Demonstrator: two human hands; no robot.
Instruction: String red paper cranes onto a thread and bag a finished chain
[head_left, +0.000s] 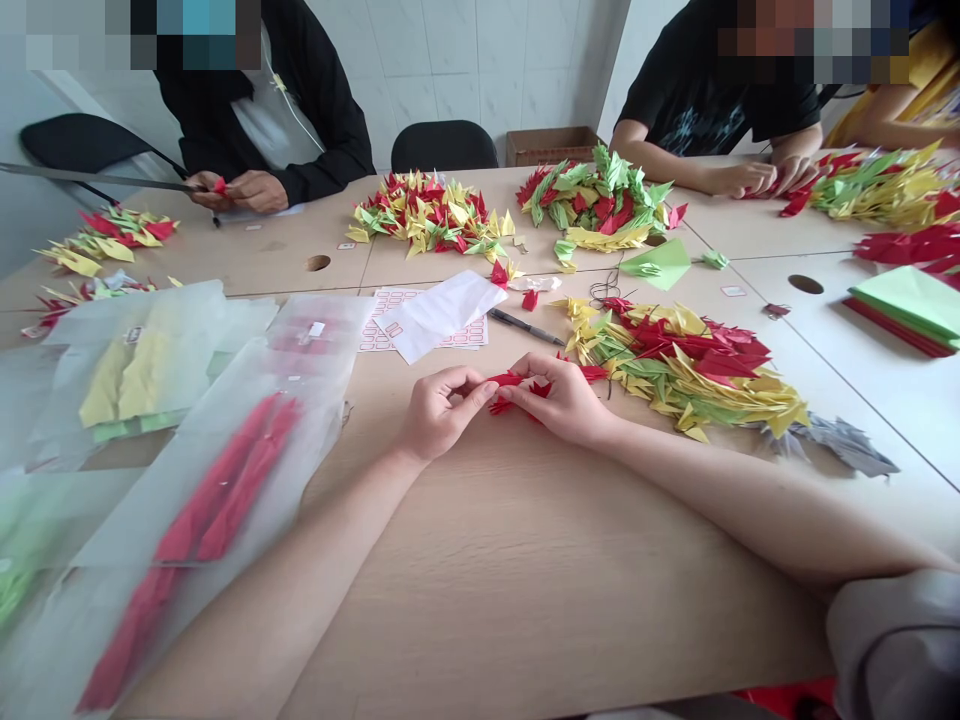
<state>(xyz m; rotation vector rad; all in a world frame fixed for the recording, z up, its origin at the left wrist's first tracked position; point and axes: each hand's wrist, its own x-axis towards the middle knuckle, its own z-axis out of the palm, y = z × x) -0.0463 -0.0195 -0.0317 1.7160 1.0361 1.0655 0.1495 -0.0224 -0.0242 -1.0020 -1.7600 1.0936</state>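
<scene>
Near the cam, left hand [439,410] & right hand [559,400] both pinch the red paper crane [517,385] between them, its long axis left-right

Two bare forearms enter from the lower edge — no watch, bracelet or ring visible on either. Left hand [439,410] and right hand [564,400] are ungloved, fingers slender, nails short and unpainted as far as can be made out. On the right arm a loose grey sleeve [896,640] shows at the lower right corner — soft, plain fabric, no print or seam detail discernible. The left arm is uncovered up to the frame edge.
</scene>
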